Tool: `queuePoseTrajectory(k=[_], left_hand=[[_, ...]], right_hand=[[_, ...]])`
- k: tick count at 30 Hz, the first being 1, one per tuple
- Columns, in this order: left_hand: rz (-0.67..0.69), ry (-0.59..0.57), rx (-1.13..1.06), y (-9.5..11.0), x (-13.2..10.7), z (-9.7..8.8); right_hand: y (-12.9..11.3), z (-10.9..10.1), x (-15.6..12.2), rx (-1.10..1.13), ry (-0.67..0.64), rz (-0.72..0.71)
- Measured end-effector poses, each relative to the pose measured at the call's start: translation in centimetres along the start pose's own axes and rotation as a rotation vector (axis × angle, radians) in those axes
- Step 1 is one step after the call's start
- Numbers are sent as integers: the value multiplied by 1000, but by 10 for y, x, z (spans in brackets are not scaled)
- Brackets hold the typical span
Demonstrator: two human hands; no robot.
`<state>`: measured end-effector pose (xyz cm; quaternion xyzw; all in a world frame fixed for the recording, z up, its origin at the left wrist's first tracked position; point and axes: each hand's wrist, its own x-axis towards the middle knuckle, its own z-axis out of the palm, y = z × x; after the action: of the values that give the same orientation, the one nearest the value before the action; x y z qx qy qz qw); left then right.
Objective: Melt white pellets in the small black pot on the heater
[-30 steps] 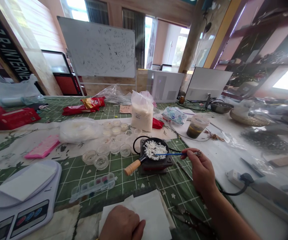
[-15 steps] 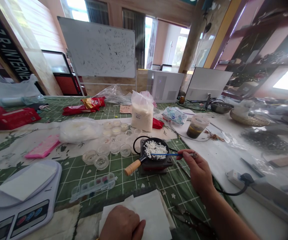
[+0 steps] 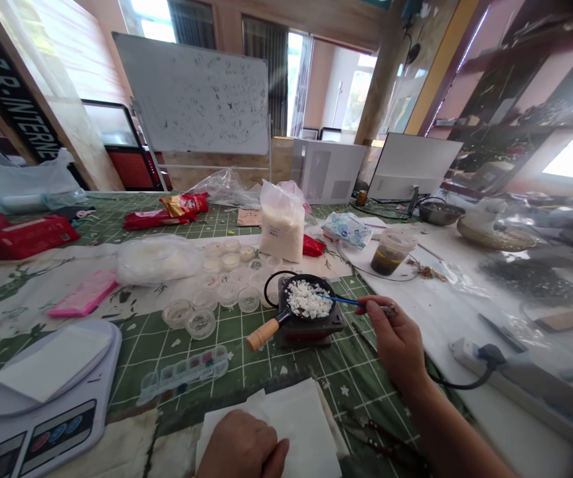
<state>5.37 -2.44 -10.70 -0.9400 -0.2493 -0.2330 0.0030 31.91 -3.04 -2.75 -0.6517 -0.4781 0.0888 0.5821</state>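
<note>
My right hand (image 3: 390, 335) pinches a thin blue stick (image 3: 344, 301) between thumb and fingers. The stick's far end dips into white crumbly pieces (image 3: 307, 299) in a small black frying pan (image 3: 282, 314) with a wooden handle. Under the pan is a small dark hot plate (image 3: 311, 336). At the near edge, my left hand (image 3: 244, 443) rests curled in a fist on white sheets of paper (image 3: 311, 415). Its inner side is hidden from view.
Left of the pan stand several clear round containers (image 3: 200, 324) and a pill-box-like case (image 3: 184, 373). A kitchen scale (image 3: 101, 372) lies far left. Behind are a bag of pale granules (image 3: 282, 232) and a plastic cup (image 3: 392, 252). A power strip (image 3: 510, 382) lies right.
The tip of the blue stick has shifted right within the white pieces, and the stick now slants. My left hand stays where it was.
</note>
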Motion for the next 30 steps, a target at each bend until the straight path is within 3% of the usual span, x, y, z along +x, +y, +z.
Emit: queuePoseTrajectory(k=[5,11,17,21,26,30], left_hand=[[14,-7,-18,0,0,0],[4,0,-29,0,0,0],[-20,-32,-54,0,1,0],[12,-29,-20,0,2,0],[8,-8,-22,0,1,-1],[5,5,-30,0,2,-1]], right_hand=[[-1,0,1,183,-87,44],[2,3,3,114,-9,57],[4,9,-1,163,-203,-52],[0,2,0,190,-100,-84],[-1,2,-1,132,-155,-100],[3,2,1,49,2,-72]])
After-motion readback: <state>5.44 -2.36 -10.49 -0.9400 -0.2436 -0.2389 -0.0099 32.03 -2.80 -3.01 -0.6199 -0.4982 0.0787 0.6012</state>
